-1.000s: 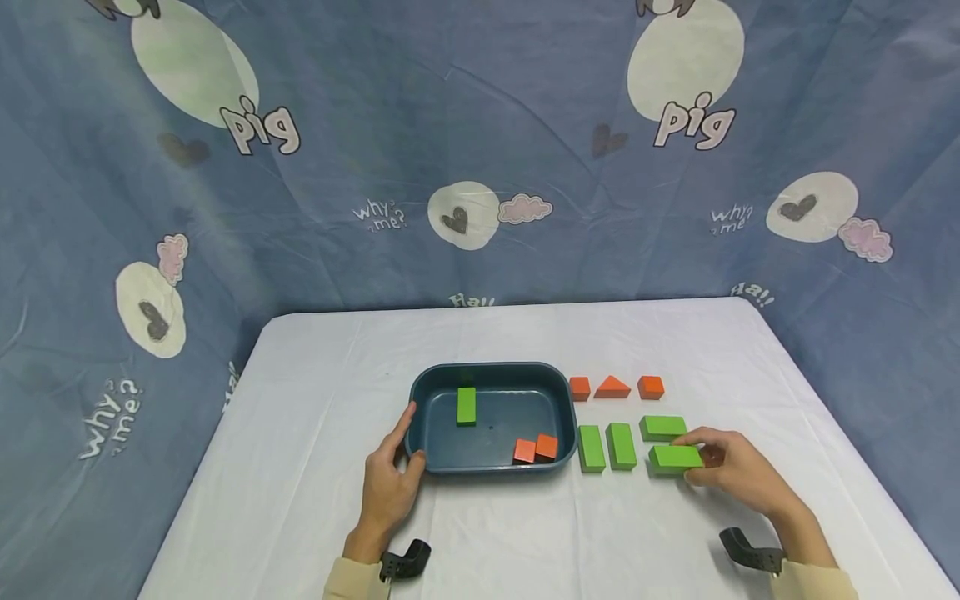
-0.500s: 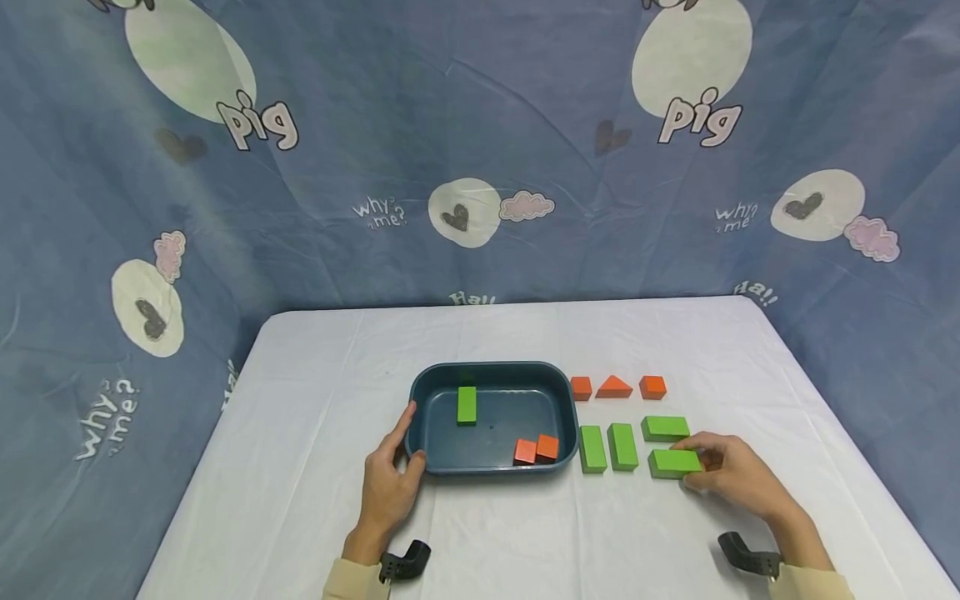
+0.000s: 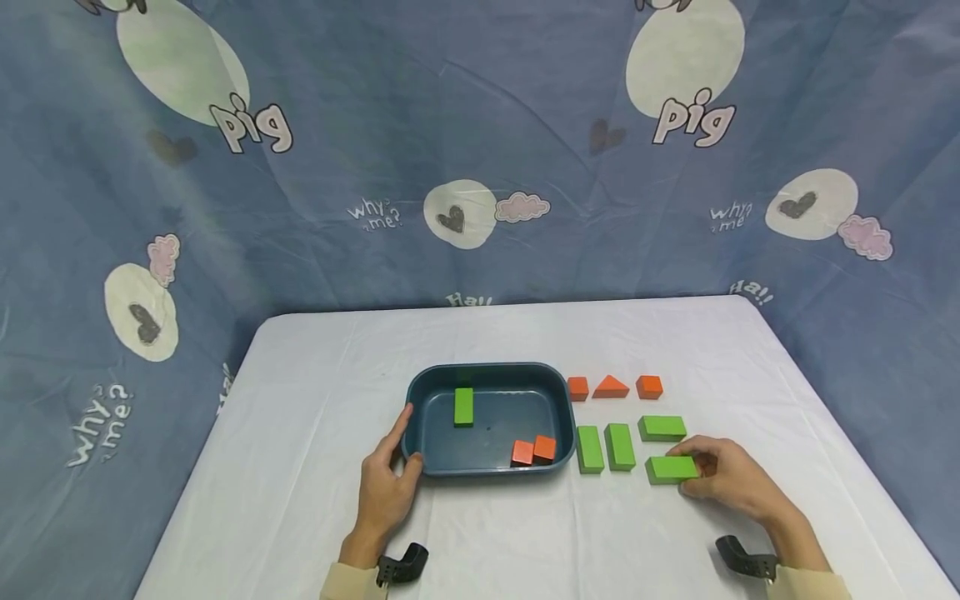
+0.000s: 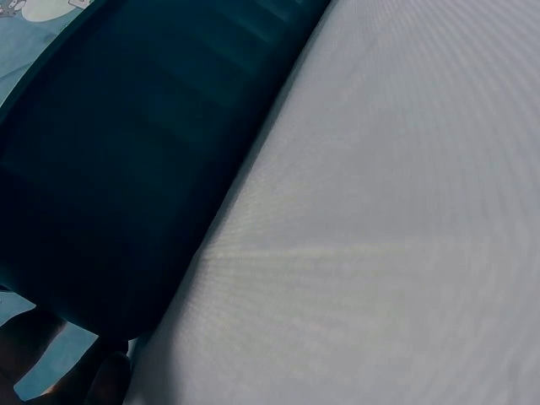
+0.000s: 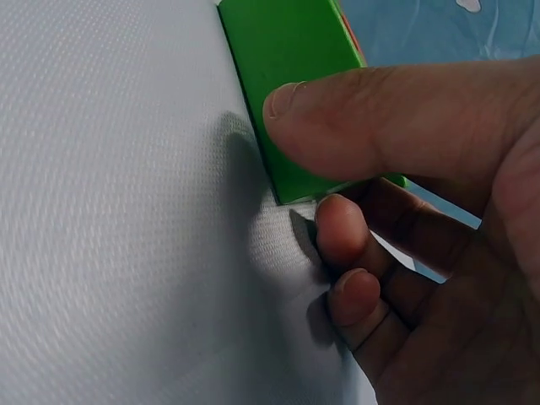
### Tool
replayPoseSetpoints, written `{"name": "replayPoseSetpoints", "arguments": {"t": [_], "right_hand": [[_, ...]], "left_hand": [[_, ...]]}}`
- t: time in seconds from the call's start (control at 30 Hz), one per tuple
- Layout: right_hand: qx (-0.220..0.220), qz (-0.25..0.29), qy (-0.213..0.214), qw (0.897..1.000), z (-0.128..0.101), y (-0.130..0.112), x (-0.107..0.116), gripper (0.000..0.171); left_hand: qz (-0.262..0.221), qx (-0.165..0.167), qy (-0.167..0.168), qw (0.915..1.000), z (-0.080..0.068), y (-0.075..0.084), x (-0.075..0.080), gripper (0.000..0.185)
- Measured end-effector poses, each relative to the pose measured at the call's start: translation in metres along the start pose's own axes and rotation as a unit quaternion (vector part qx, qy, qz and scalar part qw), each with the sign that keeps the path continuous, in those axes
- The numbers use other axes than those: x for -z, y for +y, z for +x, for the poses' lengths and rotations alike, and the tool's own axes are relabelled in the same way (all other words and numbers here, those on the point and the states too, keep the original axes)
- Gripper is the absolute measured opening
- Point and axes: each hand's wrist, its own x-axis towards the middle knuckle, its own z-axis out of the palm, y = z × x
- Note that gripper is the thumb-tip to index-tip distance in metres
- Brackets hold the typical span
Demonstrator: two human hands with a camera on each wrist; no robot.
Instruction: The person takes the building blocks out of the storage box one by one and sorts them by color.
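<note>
My right hand (image 3: 731, 479) pinches a green rectangular block (image 3: 671, 470) by its right end, thumb on the near side. In the right wrist view the thumb lies along that green block (image 5: 291, 80), low over the white cloth. My left hand (image 3: 386, 492) rests against the left end of a dark teal tray (image 3: 491, 473), index finger and thumb spread along its rim. In the left wrist view only dark fingertips show at the tray's corner (image 4: 118, 312). Inside the tray lie a green block (image 3: 463, 407) and two orange cubes (image 3: 544, 449).
Right of the tray stand two upright-lying green blocks (image 3: 620, 447) and another green block (image 3: 662, 428) set crosswise. Behind them are two orange cubes (image 3: 649, 387) and an orange triangular block (image 3: 611, 387). A patterned blue curtain (image 3: 337, 267) borders the white-covered table (image 3: 300, 400).
The right hand and its green block have shifted slightly toward the near table edge, away from the crosswise green block. The left hand and tray stay in place.
</note>
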Motion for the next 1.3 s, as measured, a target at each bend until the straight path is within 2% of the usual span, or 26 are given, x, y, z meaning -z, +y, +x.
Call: {"name": "replayPoseSetpoints", "arguments": {"t": [0.2,0.43,0.6,0.73,0.83,0.97,1.13,1.2,1.3], "right_hand": [[-0.003,0.011,-0.005,1.0,-0.001,-0.002,0.0,0.048],[-0.01,0.02,0.004,1.0,-0.007,-0.003,0.007,0.053],[-0.02,-0.003,0.054,0.998,-0.009,-0.004,0.015,0.047],[-0.001,-0.005,0.084,0.996,-0.007,-0.008,0.021,0.042],[0.012,-0.002,0.094,0.996,-0.003,-0.014,0.024,0.039],[0.032,0.007,0.095,0.995,0.004,-0.021,0.022,0.04],[0.073,0.034,0.09,0.993,0.016,-0.029,0.015,0.042],[0.08,0.041,0.087,0.992,0.02,-0.032,0.013,0.042],[0.084,0.045,0.082,0.992,0.026,-0.039,0.012,0.044]], "left_hand": [[0.001,0.004,0.009,1.0,0.0,0.006,-0.001,0.074],[0.001,0.008,0.009,0.9999,0.005,0.034,0.002,0.067],[0.006,0.004,0.01,0.9999,0.003,0.021,0.0,0.07],[0.006,0.004,0.006,1.0,0.0,0.004,-0.001,0.075],[-0.002,0.004,0.002,1.0,-0.001,-0.001,0.0,0.075],[-0.001,0.003,0.001,1.0,-0.001,-0.001,0.001,0.076],[-0.005,0.0,0.009,0.9999,0.003,0.021,0.003,0.072],[-0.007,-0.002,0.012,0.9999,0.005,0.034,0.004,0.069],[-0.005,-0.003,0.011,0.9999,0.007,0.041,0.006,0.066]]}}
